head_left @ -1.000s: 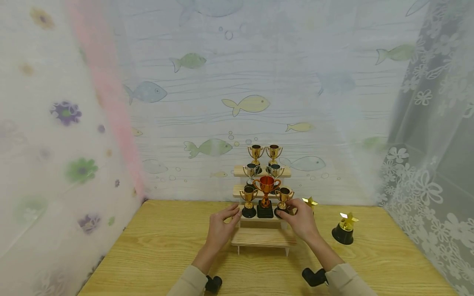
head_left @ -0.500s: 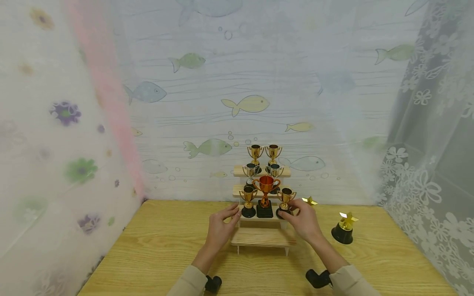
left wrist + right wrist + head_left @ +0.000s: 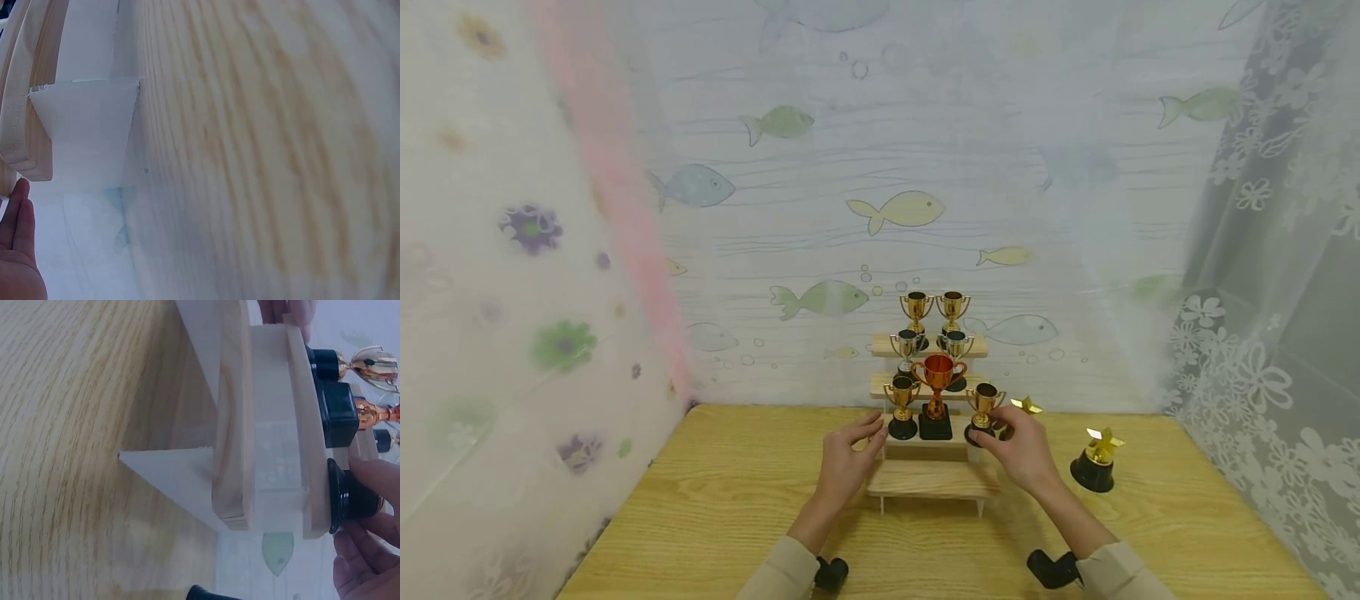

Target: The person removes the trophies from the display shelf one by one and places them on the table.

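Observation:
A tiered wooden display stand [image 3: 932, 479] holds several small trophies. My right hand [image 3: 1021, 446] pinches the black base of a gold cup trophy [image 3: 986, 400] at the right end of the second tier from the bottom. In the right wrist view that base [image 3: 353, 497] looks slightly tilted at the shelf end. A larger copper-red trophy [image 3: 937, 375] stands in the middle of this tier, and another gold trophy [image 3: 902, 400] stands at its left. My left hand [image 3: 848, 454] rests its extended fingertips against the tier's left end; the left wrist view shows this only partly.
Two silver trophies [image 3: 906, 343] stand one tier higher, partly hidden, and two gold ones [image 3: 917, 307] occupy the top tier. On the table to the right are two gold star trophies, one nearer [image 3: 1093, 471] and one partly behind my right hand [image 3: 1026, 405]. A patterned curtain hangs behind.
My right hand has moved the gold trophy a little to the right, widening its gap from the copper-red one. The left hand keeps its place.

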Demonstrator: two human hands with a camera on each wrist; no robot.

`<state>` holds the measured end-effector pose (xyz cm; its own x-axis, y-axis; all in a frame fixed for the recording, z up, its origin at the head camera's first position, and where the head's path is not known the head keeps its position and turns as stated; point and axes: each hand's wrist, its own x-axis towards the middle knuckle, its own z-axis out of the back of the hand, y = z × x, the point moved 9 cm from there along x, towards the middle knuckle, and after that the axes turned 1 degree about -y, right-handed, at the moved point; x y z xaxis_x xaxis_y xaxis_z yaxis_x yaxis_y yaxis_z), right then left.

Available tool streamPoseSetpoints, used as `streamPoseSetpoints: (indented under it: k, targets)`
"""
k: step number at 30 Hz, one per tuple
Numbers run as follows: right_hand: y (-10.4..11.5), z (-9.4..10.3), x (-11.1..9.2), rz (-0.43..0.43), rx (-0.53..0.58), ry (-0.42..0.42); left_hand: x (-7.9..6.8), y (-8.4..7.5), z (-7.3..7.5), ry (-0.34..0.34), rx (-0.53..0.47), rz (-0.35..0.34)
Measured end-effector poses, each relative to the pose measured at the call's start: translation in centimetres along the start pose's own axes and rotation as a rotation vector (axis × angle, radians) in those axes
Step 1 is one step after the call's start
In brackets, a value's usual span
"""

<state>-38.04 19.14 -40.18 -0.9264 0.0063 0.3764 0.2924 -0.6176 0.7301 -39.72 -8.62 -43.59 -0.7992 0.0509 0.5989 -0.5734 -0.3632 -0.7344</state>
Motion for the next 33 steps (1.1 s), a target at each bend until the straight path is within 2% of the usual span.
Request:
streamPoseSetpoints:
  k: [11, 27, 33]
  targets:
    - [-0.2, 1.0, -0.2, 0.02, -0.017, -0.025, 0.2, -0.1, 0.1, -0.004, -0.019, -0.011]
    - [-1.2, 2.3, -1.3, -0.014, -0.036, 0.006, 0.0, 0.0, 0.1, -0.009, -0.007, -0.004]
    - [-1.6, 3.0, -1.6, 0.003, -0.06, -0.008, 0.0, 0.1, 0.1, -0.005, -0.018, 0.007]
